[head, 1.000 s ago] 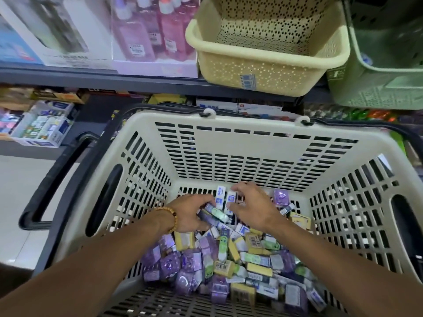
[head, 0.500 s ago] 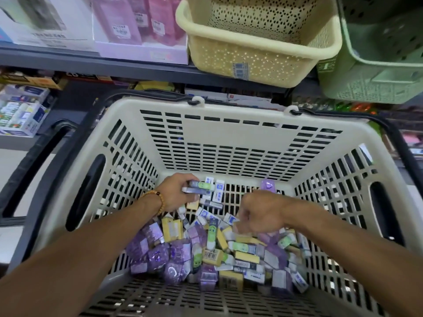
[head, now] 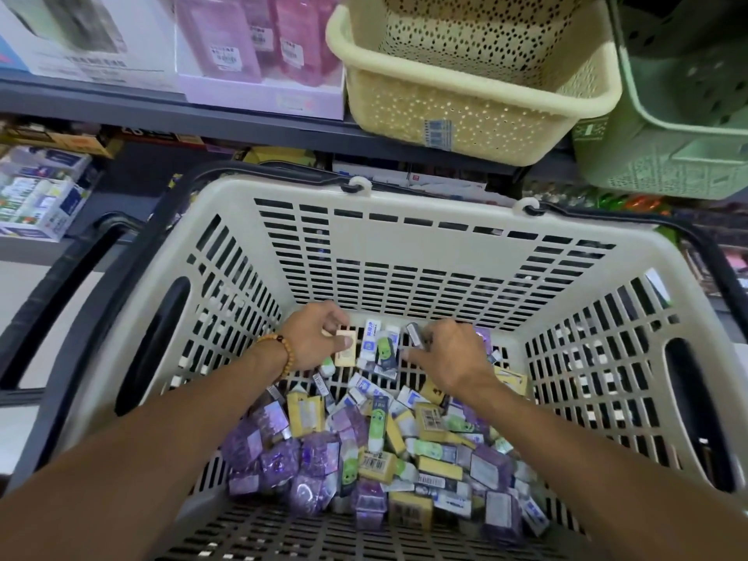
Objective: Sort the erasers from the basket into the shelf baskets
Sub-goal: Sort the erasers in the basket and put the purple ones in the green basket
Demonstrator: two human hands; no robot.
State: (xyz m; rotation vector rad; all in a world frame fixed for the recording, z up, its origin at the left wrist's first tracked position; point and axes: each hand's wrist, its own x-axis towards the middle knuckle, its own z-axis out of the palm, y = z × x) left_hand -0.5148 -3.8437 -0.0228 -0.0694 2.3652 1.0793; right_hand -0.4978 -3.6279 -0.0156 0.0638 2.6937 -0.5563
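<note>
On the far left a box of small packets (head: 38,192) sits on a lower shelf, and above it pink bottles (head: 259,38) stand in a display carton. The cream shopping basket (head: 404,220) with black handles fills the middle of the view, and both bare forearms reach into it. The left hand (head: 319,338), with a bead bracelet (head: 279,354) at the wrist, has its fingers curled and its thumb pressed on a pale yellow eraser (head: 347,350), whose long axis runs roughly away from the person, its far end tucked under the fingers. Just right of it a white and blue eraser (head: 370,338) and a green-faced eraser (head: 384,352) lie with their long axes pointing toward the far wall of the basket. The right hand (head: 449,354) pinches a small dark eraser (head: 415,334) that tilts up and slightly left. Nearer the person, the pile of erasers (head: 384,459) covers the basket floor, purple packs on the left, yellow and green ones lying at mixed angles. Up on the shelf, a yellow shelf basket (head: 465,95) stands beside a green shelf basket (head: 668,135) at the right edge.
</note>
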